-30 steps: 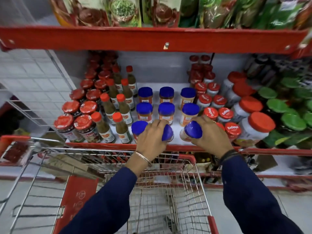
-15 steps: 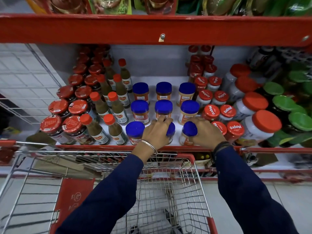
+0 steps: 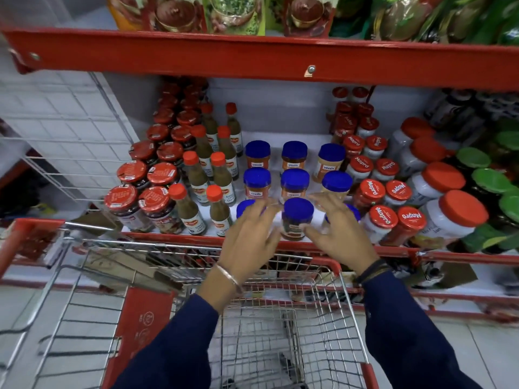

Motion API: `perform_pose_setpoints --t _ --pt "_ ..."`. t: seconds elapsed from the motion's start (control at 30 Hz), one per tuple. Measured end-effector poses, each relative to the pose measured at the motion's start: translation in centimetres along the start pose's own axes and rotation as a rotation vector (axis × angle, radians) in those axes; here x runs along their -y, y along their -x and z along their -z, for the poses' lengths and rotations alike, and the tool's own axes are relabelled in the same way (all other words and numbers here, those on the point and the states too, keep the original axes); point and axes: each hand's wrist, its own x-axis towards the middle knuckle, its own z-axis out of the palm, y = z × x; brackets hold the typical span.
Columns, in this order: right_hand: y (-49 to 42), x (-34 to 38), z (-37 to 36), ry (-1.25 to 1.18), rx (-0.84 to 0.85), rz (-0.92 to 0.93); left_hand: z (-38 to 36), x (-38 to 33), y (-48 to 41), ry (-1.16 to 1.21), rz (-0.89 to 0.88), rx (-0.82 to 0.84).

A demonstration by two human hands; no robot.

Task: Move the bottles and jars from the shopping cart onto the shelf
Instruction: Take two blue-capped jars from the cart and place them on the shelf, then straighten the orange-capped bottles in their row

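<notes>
Hands: left hand (image 3: 250, 237) and right hand (image 3: 338, 234) sit at centre frame above the shelf's front edge, both with fingers spread wide and holding nothing; motion blur smears the fingertips, so whether they brush any jar I cannot tell.
Cart: shopping cart (image 3: 331, 265) fills the lower frame; the wire basket under the wrists shows no bottle or jar that I can make out, though its near end is cut off by the sleeves and the frame edge.
Front jar: blue-lidded jar (image 3: 297, 217) stands upright between the two hands, at the front of the shelf.
Flanking jars: two more blue lids show partly behind the hands, one at each side of the front jar.
Blue block: blue-lidded jars (image 3: 295, 179) stand in two full rows of three behind the front row, mid frame.
Neighbours: sauce bottles (image 3: 217, 175) left of centre, red-lidded jars (image 3: 373, 192) right of centre, all upright.
Shelf: red shelf rail (image 3: 174, 237) runs across mid frame.
Progress: judged nearly or fully done, since the block looks complete and the cart appears bare; anything left would be in the hidden part of the basket.
</notes>
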Motion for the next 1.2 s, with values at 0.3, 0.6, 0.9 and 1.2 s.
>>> perform_pose_setpoints --t 0.3,0.6,0.9,1.2 --pt "-4.6 8.2 -8.3 -0.226 0.017 0.062 7.3 11.4 1.5 0.191 0.312 -0.328" --pt "-8.2 10.9 -11.9 -0.223 0.043 -0.011 7.4 15.5 1.2 0.382 0.399 -0.002" --pt "-8.2 10.8 -12.3 -0.292 0.008 -0.068 6.9 16.3 0.6 0.381 0.376 -0.082" --pt "-8.3 11.1 -11.6 -0.258 0.059 -0.057 7.6 16.4 0.3 0.368 0.308 -0.030"
